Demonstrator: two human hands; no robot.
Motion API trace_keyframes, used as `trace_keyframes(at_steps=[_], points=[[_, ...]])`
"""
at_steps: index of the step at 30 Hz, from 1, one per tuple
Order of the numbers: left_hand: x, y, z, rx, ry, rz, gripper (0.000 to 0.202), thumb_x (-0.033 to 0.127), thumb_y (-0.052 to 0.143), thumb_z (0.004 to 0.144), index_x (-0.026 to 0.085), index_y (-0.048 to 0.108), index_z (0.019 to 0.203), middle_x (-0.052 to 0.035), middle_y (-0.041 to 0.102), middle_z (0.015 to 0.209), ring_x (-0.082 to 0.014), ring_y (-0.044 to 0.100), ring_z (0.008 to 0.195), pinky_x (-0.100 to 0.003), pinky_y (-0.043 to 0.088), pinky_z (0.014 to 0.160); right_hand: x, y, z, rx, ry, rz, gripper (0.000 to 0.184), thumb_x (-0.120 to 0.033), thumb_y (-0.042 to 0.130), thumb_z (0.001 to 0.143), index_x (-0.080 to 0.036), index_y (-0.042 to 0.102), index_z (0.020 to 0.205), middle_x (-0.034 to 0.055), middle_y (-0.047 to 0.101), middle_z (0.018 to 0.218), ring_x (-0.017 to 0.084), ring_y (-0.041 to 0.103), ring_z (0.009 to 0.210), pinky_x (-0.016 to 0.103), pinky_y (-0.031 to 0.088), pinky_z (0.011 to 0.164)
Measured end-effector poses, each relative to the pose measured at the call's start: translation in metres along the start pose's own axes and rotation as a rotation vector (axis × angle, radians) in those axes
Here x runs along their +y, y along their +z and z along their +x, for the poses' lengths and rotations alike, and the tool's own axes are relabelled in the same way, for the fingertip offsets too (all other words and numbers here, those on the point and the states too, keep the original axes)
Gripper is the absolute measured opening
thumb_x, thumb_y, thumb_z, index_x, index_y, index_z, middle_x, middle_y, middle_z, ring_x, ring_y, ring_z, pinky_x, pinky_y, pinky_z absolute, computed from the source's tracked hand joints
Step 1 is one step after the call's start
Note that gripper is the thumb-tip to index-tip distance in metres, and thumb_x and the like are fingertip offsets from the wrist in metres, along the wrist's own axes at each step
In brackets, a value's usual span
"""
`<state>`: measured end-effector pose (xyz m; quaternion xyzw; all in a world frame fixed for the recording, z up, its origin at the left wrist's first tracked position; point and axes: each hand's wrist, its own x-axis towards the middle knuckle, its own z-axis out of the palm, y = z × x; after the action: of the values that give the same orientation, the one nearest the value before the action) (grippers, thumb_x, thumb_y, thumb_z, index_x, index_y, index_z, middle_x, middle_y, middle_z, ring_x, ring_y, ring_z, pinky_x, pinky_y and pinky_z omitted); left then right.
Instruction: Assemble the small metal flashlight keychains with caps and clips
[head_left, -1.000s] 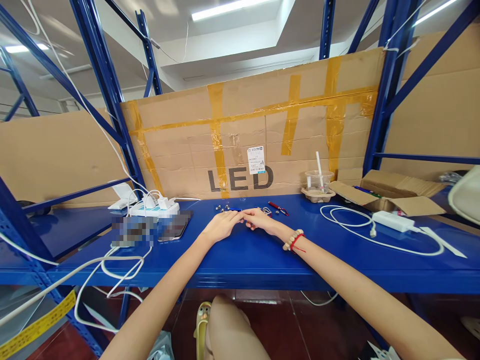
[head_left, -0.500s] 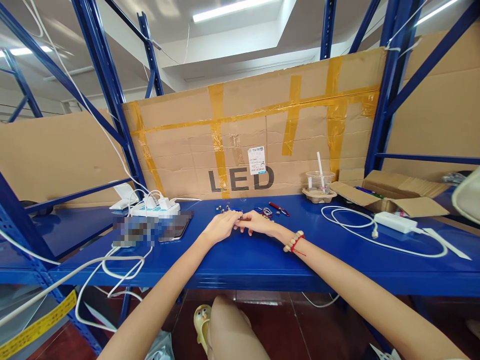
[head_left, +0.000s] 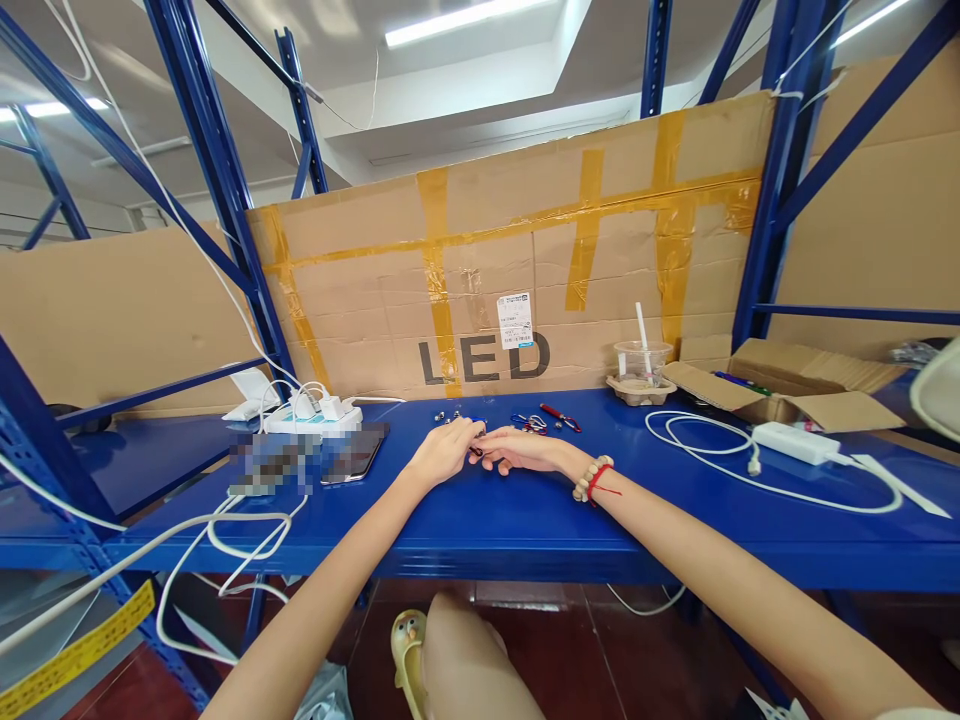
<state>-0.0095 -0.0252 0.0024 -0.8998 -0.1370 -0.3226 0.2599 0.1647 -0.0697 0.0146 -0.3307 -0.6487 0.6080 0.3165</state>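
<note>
My left hand (head_left: 444, 450) and my right hand (head_left: 519, 450) meet fingertip to fingertip over the blue shelf (head_left: 525, 500). Between them they pinch a small dark piece (head_left: 475, 449) that is too small to name. The fingers of both hands are curled together. A bead bracelet with a red thread (head_left: 592, 478) is on my right wrist. Just behind the hands lie several small metal parts (head_left: 448, 414) and small red and blue clip-like pieces (head_left: 547, 419).
A white power strip with plugs (head_left: 311, 415) and a phone (head_left: 352, 458) lie at the left. A plastic cup with a straw (head_left: 640, 365), an open cardboard box (head_left: 787, 385) and a white charger with cable (head_left: 787, 445) are at the right. A taped cardboard sheet (head_left: 510, 250) backs the shelf.
Both hands have drawn slightly nearer to me along the shelf, still joined at the fingertips. The view has shifted a little.
</note>
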Motion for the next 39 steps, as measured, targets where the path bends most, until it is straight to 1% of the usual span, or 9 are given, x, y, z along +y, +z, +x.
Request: trace_keyframes(at_steps=[3,7,16,21,24,26,28,32,39], points=[[0.0,-0.001,0.0,0.012,-0.005,-0.007,0.024,0.012,0.028,0.085,0.013,0.047,0.101,-0.0081,0.059,0.082,-0.0158,0.057,0.075,-0.029,0.049,0.067,0.0,-0.001,0.0,0.031,-0.001,0.01,0.022,-0.037,0.063,0.073,-0.015,0.063,0.078,0.002,0.06,0.081,0.005,0.049,0.059,0.015,0.036,0.047],[0.001,-0.001,0.001,-0.029,0.001,-0.039,0.026,0.012,0.027,0.086,0.014,0.048,0.1,-0.0085,0.059,0.086,-0.0158,0.057,0.078,-0.029,0.049,0.07,0.001,-0.002,0.0,0.069,-0.009,-0.032,0.022,-0.036,0.065,0.07,-0.015,0.063,0.077,0.0006,0.059,0.075,0.005,0.047,0.056,0.015,0.034,0.045],[-0.001,0.002,0.0,-0.054,-0.028,-0.02,0.024,0.012,0.033,0.084,0.013,0.048,0.103,-0.0088,0.06,0.088,-0.0171,0.059,0.082,-0.03,0.049,0.073,0.004,-0.003,0.002,0.056,-0.066,-0.249,0.035,-0.047,0.061,0.07,-0.012,0.065,0.076,-0.0002,0.055,0.064,0.005,0.045,0.051,0.016,0.035,0.044],[-0.003,0.005,-0.001,-0.068,-0.238,-0.008,0.024,0.015,0.029,0.087,0.015,0.045,0.105,-0.009,0.06,0.095,-0.0174,0.059,0.089,-0.029,0.049,0.074,0.01,-0.006,0.006,0.132,-0.147,-0.417,0.036,-0.044,0.058,0.073,-0.012,0.067,0.084,0.0014,0.057,0.066,0.007,0.048,0.054,0.017,0.039,0.043],[-0.004,0.004,-0.001,-0.157,-0.397,-0.035,0.024,0.02,0.026,0.09,0.018,0.044,0.105,-0.0069,0.061,0.097,-0.0167,0.06,0.086,-0.027,0.049,0.068,0.014,-0.009,0.011,0.233,-0.187,-0.548,0.035,-0.04,0.054,0.076,-0.011,0.067,0.092,0.0014,0.058,0.063,0.009,0.049,0.051,0.019,0.038,0.041],[-0.004,0.003,-0.001,-0.224,-0.451,-0.054,0.023,0.022,0.025,0.091,0.02,0.043,0.105,-0.0052,0.062,0.095,-0.0167,0.061,0.082,-0.026,0.049,0.063,0.016,-0.011,0.012,0.306,-0.218,-0.646,0.033,-0.034,0.053,0.078,-0.013,0.066,0.099,0.0008,0.057,0.06,0.009,0.048,0.047,0.02,0.038,0.041],[-0.004,0.002,-0.001,-0.265,-0.449,-0.074,0.023,0.022,0.024,0.091,0.021,0.042,0.105,-0.0044,0.063,0.095,-0.0169,0.062,0.081,-0.026,0.049,0.063,0.016,-0.014,0.012,0.369,-0.262,-0.746,0.03,-0.029,0.052,0.08,-0.016,0.065,0.103,0.0011,0.059,0.064,0.009,0.049,0.046,0.022,0.04,0.048],[-0.001,-0.001,0.0,-0.28,-0.367,-0.085,0.024,0.021,0.024,0.091,0.019,0.041,0.108,-0.0065,0.062,0.101,-0.0175,0.061,0.089,-0.028,0.048,0.073,0.015,-0.017,0.011,0.449,-0.343,-0.914,0.025,-0.024,0.05,0.082,-0.018,0.066,0.101,0.0036,0.063,0.077,0.01,0.053,0.052,0.026,0.042,0.064],[0.0,0.0,0.001,-0.275,-0.311,-0.082,0.025,0.02,0.026,0.091,0.018,0.042,0.109,-0.0084,0.06,0.106,-0.0175,0.058,0.098,-0.029,0.048,0.08,0.017,-0.016,0.012,0.478,-0.372,-1.06,0.027,-0.024,0.049,0.084,-0.017,0.064,0.105,0.0062,0.065,0.084,0.015,0.059,0.064,0.026,0.042,0.064]])
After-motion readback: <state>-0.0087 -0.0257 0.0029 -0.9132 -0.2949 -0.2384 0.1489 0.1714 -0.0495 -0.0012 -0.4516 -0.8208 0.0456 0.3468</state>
